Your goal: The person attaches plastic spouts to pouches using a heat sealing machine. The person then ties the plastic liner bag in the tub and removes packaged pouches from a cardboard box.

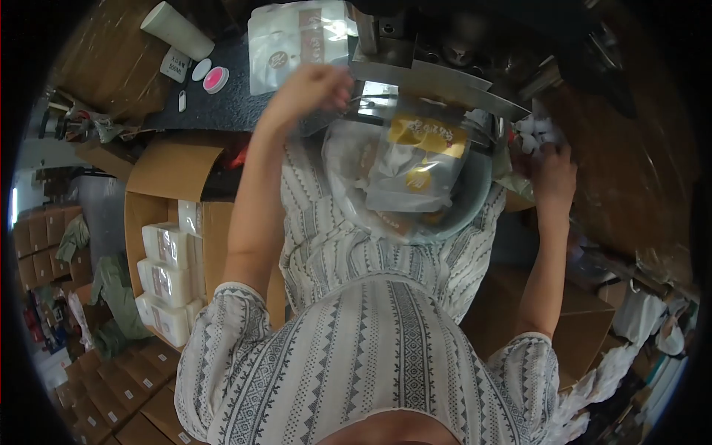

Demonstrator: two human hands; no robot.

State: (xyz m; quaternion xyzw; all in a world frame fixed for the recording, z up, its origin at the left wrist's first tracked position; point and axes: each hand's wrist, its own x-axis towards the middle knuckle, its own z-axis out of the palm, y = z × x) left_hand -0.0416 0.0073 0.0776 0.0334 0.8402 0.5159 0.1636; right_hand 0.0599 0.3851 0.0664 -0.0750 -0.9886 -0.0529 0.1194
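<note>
My left hand (319, 87) is raised beside the metal machine (426, 70), over the lower edge of a stack of clear printed pouches (300, 44). Its fingers are curled and slightly blurred; anything inside them is hidden. On the right, my right hand (556, 178) reaches to a cluster of small white items (535, 135), its fingertips among them; whether it grips one does not show. Between the hands, a clear pouch with a yellow label (429, 139) rests on a round translucent basin (345, 185) in my lap, with more pouches under it.
A white cup (176, 30) lies tipped on the dark worktop (230, 111), near a small tub with pink contents (215, 80). An open carton (174, 159) with stacked white packs stands at my left. Another carton (571, 319) is at right; several closed boxes (111, 386) sit lower left.
</note>
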